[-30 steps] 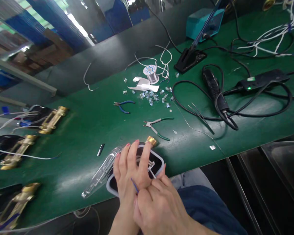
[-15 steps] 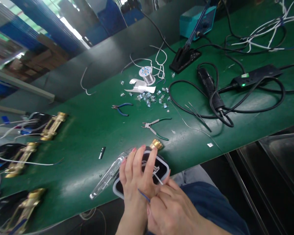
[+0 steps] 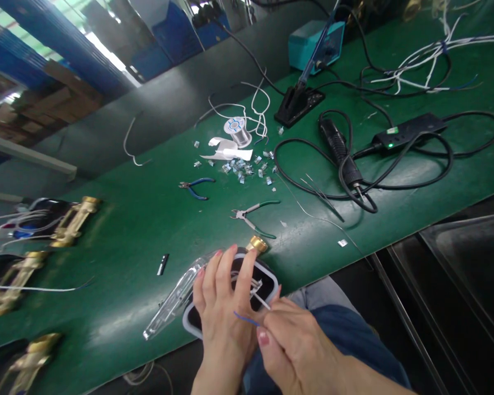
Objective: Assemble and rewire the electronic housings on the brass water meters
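Black plastic housing (image 3: 194,310) with a pale rim sits at the desk's near edge, a brass fitting (image 3: 257,244) at its far end and a clear plastic piece (image 3: 173,296) lying along its left side. It looks light but stiff, though the brass end may add some weight. The clear plastic seems the part most likely to crack or slip, so the rim is probably the safer place to take hold. The left hand (image 3: 224,312) lies over the housing with its fingers spread, pressing it from above. The right hand (image 3: 300,351) has its fingers pressed together, apparently pinching a thin wire (image 3: 245,319) with a blue section, though the pinch itself is partly hidden. That wire looks soft and easily bent.

Just beyond lie green-handled pliers (image 3: 251,216), then blue-handled cutters (image 3: 195,186) and small metal clips (image 3: 241,170) near a solder spool (image 3: 237,131) — farther right, a soldering iron stand (image 3: 298,104) and black power strip (image 3: 407,131).
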`<state>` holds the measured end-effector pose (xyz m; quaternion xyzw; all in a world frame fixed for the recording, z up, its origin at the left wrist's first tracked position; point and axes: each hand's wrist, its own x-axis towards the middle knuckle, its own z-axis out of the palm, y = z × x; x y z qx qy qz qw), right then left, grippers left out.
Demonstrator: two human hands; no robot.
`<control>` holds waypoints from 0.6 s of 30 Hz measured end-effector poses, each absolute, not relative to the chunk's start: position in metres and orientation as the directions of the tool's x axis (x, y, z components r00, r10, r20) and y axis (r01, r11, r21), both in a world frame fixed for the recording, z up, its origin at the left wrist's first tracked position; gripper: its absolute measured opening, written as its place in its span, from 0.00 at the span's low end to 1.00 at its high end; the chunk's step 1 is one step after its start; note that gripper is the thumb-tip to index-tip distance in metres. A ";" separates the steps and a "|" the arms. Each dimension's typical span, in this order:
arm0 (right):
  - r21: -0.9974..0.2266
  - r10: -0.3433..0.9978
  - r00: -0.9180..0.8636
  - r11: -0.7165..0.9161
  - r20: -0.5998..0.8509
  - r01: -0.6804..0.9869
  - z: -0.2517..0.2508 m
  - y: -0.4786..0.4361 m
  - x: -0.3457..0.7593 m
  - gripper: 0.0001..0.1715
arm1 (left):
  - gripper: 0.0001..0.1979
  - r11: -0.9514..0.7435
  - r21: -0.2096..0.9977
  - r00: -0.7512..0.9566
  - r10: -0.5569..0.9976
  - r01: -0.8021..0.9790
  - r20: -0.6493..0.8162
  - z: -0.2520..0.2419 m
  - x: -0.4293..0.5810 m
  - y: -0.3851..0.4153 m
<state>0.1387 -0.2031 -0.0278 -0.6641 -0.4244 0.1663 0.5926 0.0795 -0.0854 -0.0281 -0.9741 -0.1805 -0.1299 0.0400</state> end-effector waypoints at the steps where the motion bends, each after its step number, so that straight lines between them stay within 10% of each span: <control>1: -0.970 0.780 0.597 0.053 0.187 0.235 -0.027 -0.205 0.144 0.17 | 0.27 -0.933 -0.025 0.902 0.341 0.360 0.263 -0.027 0.080 -0.086; 6: -0.956 0.723 0.677 0.083 -0.137 -0.281 -0.028 -0.204 0.169 0.22 | 0.30 -0.934 -0.001 0.907 0.347 0.358 0.239 -0.022 0.080 -0.086; 18: -0.988 0.728 0.685 -0.122 -0.027 0.091 -0.045 -0.199 0.177 0.13 | 0.39 -0.942 0.150 0.950 0.309 0.299 0.050 -0.002 0.091 -0.031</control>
